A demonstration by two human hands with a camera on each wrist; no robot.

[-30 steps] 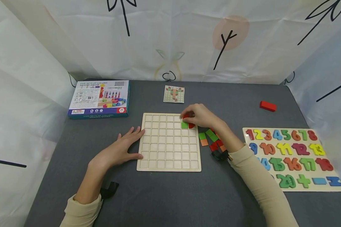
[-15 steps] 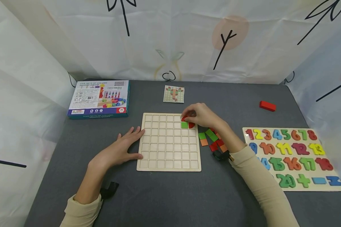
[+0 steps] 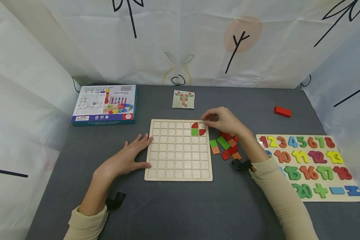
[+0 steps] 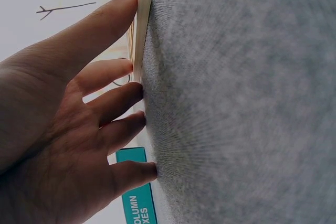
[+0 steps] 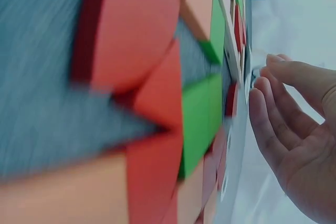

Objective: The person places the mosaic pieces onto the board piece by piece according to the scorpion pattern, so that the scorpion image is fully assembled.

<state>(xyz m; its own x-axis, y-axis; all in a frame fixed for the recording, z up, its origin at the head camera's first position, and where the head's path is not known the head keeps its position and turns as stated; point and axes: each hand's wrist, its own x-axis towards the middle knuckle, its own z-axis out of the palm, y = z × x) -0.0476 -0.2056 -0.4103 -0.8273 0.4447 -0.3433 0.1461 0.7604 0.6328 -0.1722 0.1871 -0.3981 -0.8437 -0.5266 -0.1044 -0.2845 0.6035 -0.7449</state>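
Observation:
My left hand [image 3: 124,157] rests at the left edge of a wooden grid board [image 3: 179,150]. Its fingers are spread, with thumb and forefinger touching the rim. In the board's upper right sit a red quarter-round piece [image 3: 195,125], a green square tile [image 3: 194,132] and a second red rounded piece [image 3: 202,132]. My right hand [image 3: 223,120] hovers by the board's top right corner. In the right wrist view its fingers are loosely bent and nothing shows between them. Below it lie loose pieces, among them a green block [image 3: 223,142] and an orange tile [image 3: 215,150].
A small pattern card [image 3: 183,99] lies behind the board. At the back left is a boxed toy set [image 3: 105,105]. A red block [image 3: 282,112] lies at the back right, and a number puzzle board [image 3: 310,168] lies on the right, partly behind the right sleeve.
My right hand has let go of the red quarter-round piece, which stays in its grid cell, and has moved right. My left hand has not moved.

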